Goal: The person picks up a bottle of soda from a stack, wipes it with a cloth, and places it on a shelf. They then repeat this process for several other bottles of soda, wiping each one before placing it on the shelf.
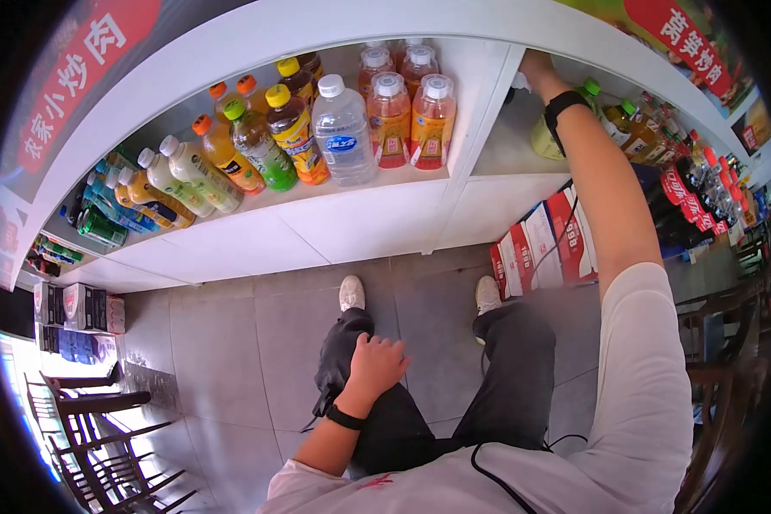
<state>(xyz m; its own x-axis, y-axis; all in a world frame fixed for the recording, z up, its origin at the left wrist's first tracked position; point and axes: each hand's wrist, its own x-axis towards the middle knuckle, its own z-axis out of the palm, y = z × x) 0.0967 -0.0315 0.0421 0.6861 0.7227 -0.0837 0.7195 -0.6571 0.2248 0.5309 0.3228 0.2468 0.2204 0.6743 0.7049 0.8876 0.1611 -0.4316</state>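
Note:
My right arm reaches up into the right shelf compartment. There my right hand point(535, 70) is closed around a small white cloth point(521, 81), partly hidden by the shelf's upper edge. A pale green bottle point(546, 139) stands on the shelf board just beside my right wrist. Lower down, my left hand point(379, 367) rests by my left knee, holding nothing, its fingers slightly bent and apart. In the compartment to the left stand a large clear water bottle point(343, 133), orange-red bottles point(390, 124) and a green-capped bottle point(264, 146).
A white divider point(488, 107) separates the compartments. Red and white cartons point(540, 248) sit on the floor below the right one. Cola bottles point(685, 201) stand at the right. Wooden chairs point(86, 437) and stacked packs point(86, 308) are at the left. Tiled floor point(218, 343) lies beneath.

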